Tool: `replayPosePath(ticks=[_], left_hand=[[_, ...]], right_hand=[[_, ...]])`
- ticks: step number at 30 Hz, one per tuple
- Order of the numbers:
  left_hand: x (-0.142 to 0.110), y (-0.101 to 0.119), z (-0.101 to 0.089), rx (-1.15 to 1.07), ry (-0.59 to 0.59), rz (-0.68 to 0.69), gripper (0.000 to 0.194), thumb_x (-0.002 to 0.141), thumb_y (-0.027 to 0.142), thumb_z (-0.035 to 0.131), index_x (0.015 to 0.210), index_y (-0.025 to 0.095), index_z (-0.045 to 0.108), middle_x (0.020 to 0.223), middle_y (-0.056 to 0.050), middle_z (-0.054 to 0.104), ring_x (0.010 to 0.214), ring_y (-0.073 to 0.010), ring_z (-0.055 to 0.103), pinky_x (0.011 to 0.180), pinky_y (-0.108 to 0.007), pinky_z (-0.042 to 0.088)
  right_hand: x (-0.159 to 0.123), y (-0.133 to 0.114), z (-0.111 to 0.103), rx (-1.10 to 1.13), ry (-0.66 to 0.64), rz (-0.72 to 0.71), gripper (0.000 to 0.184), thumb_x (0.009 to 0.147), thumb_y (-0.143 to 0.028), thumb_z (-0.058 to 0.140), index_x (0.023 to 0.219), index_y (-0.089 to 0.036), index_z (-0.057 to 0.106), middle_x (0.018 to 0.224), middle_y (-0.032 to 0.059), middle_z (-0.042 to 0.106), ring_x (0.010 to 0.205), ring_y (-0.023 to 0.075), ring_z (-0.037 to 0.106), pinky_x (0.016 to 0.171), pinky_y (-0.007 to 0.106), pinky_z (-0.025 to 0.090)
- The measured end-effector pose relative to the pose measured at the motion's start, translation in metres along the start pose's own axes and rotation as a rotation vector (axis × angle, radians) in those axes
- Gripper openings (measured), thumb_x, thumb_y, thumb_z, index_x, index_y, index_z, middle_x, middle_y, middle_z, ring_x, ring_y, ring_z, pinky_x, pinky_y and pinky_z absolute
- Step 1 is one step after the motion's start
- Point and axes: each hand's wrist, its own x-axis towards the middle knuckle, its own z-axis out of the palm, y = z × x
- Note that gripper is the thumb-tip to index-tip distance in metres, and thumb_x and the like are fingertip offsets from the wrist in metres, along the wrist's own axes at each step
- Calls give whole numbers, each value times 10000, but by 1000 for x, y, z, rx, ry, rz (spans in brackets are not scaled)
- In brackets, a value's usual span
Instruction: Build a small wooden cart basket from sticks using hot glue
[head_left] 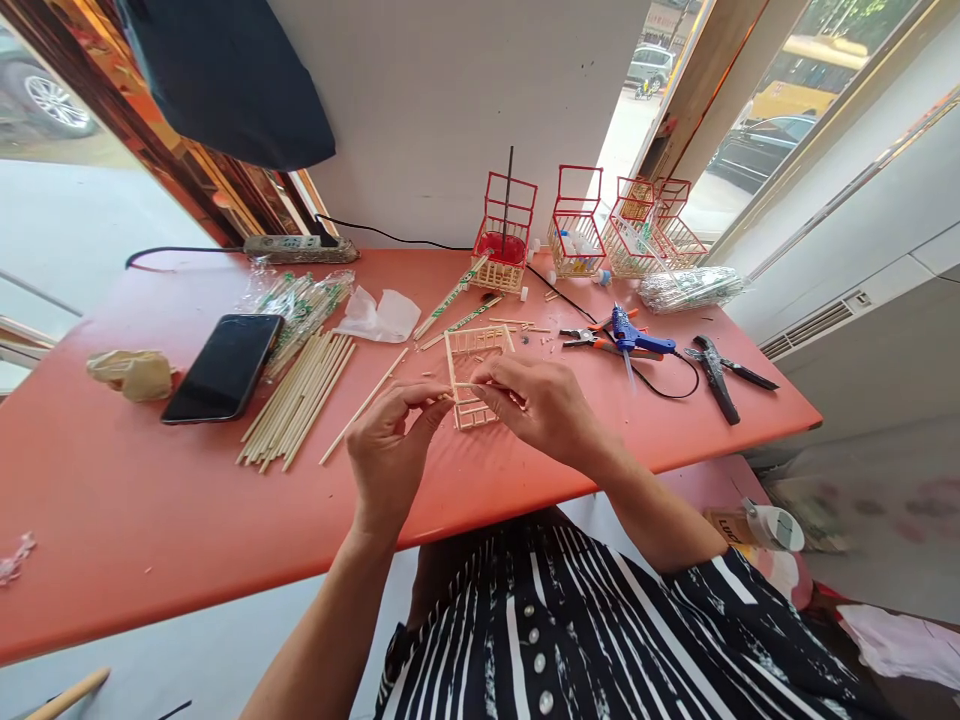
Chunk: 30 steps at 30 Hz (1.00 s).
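Observation:
A small rectangular frame of thin wooden sticks (450, 350) lies on the red table, partly covered by my hands. At its left side, my left hand (386, 445) is closed in a pinch between thumb and forefinger; what sits in the pinch is too small to make out. From the right, my right hand (551, 405) reaches over the frame, its thumb and fingers closed on a short wooden stick (465, 386) that lies across the frame's middle. My left fingertips are close to the stick's left end.
Left are a bundle of sticks (300, 400), one loose stick (364, 405), a phone (223, 368) and a power strip (292, 247). Right lie a blue glue gun (637, 338), pliers (581, 338) and black cutters (720, 380). Red-trimmed stick baskets (577, 235) stand behind.

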Motion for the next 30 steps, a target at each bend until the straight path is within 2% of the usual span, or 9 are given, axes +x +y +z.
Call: replayPosePath(ticks=[7,18,24,30], left_hand=[[0,0,1,27,-4,-18,82,896,321,787,927,247,804,890,-9,763,819,-165,668,797,-289,521],[1,-4,4,36,7,123,63,891,197,785,934,241,801,868,22,754,778,-115,661,749,-239,527],[1,-5,5,40,18,129,76,891,187,782,944,238,803,863,20,742,782,-115,661,754,-240,531],[0,-4,6,72,35,138,155,908,215,778,1053,247,821,913,4,764,842,-138,699,796,-265,556]], right_hand=[[2,-3,1,-34,-24,-43,236,1095,-324,543,1013,-189,718,964,54,752,877,161,644,767,260,403],[3,-1,2,-130,-37,-67,213,1090,-290,559,1020,-184,730,953,52,758,884,168,649,767,256,406],[5,0,1,-150,-47,-78,220,1093,-280,548,1042,-174,734,970,58,758,881,169,653,739,256,396],[10,1,-4,-142,-96,-78,242,1097,-303,540,1044,-177,740,956,53,754,871,169,643,730,266,375]])
